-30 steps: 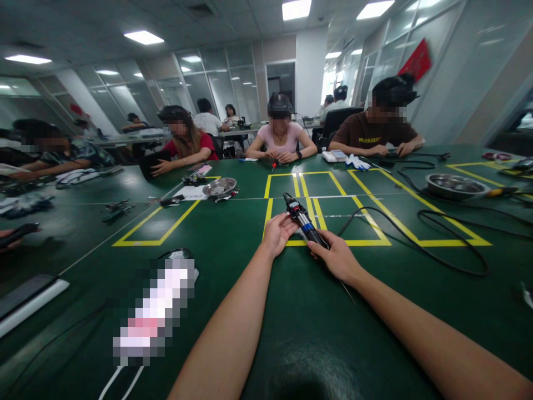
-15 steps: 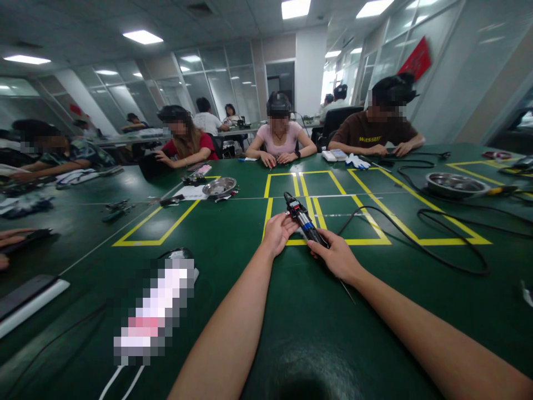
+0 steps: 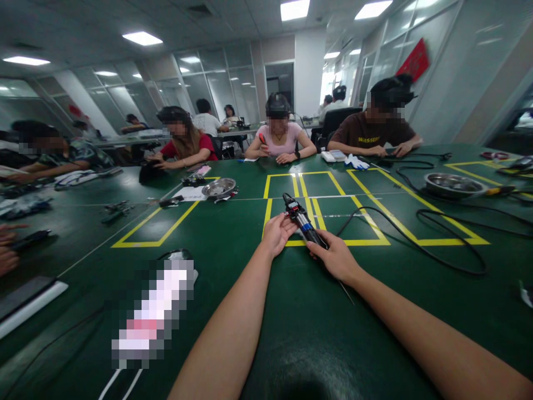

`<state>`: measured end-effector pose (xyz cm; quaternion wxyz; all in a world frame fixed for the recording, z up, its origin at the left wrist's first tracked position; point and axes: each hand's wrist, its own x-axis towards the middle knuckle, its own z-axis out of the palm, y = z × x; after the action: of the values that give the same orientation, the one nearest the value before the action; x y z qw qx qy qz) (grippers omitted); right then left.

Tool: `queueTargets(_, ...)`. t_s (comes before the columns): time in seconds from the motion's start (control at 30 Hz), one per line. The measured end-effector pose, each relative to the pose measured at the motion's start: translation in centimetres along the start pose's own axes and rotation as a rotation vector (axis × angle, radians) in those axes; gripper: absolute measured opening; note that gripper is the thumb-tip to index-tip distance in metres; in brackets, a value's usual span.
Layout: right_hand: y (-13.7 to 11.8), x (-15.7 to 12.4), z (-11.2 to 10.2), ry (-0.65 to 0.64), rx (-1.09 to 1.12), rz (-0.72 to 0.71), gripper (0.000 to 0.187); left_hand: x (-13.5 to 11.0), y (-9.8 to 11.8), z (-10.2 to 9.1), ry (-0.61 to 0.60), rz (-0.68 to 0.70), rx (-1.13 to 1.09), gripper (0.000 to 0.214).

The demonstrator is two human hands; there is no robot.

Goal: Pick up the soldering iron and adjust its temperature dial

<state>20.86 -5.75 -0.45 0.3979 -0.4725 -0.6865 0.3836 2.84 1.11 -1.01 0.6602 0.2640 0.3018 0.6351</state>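
Over the taped marks on the green table, my right hand (image 3: pixel 337 256) is closed round the lower end of a slim black-and-silver cylindrical device (image 3: pixel 307 226) with a blue band. It tilts, with its open-looking upper end pointing away from me and to the left. My left hand (image 3: pixel 278 233), palm partly up, holds that upper end with its thumb and curled fingers. A small red part (image 3: pixel 293 206) shows near the tip, its details too small to make out. A thin metal rod (image 3: pixel 346 292) sticks out below my right hand; its other end is hidden.
A black cable (image 3: pixel 453 261) loops across the right side of the table. Metal bowls (image 3: pixel 456 184) (image 3: pixel 219 188) stand right and left. A blurred-out phone-like object (image 3: pixel 160 305) lies near my left forearm. Yellow tape (image 3: pixel 358 242) marks rectangles. Several people with headsets sit opposite.
My hands and the device stay almost in place. Across the table, the person in pink has lifted a red-and-black tool. The person in red has shifted the dark object in their hands.
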Motion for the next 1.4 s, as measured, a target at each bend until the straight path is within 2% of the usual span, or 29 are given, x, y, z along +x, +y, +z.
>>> queueTargets(0.17,0.03,-0.02,-0.01,-0.007,0.017,0.003,0.036,0.0,-0.07,-0.16,-0.03,0.011,0.004,0.012)
queueTargets(0.63,0.38,0.05,0.07,-0.009,0.03,-0.006,0.035,0.07,-0.02,-0.22,0.0,-0.003,-0.015,0.012)
queueTargets(0.93,-0.01,0.0,-0.05,-0.024,0.027,-0.014,0.036,0.31,-0.19,-0.69,-0.026,-0.01,-0.033,0.014)
queueTargets(1.17,-0.35,-0.24,-0.11,-0.088,0.176,0.011,0.04,-0.05,-0.03,-0.65,-0.158,-0.049,-0.006,0.027)
queueTargets(1.33,-0.4,-0.31,-0.08,-0.104,0.07,0.01,0.037,-0.03,0.04,-0.56,-0.143,-0.066,-0.006,0.029)
queueTargets(1.4,-0.59,-0.39,0.01,-0.06,0.0,0.025,0.041,0.02,0.14,-0.52,-0.114,-0.063,-0.002,0.03)
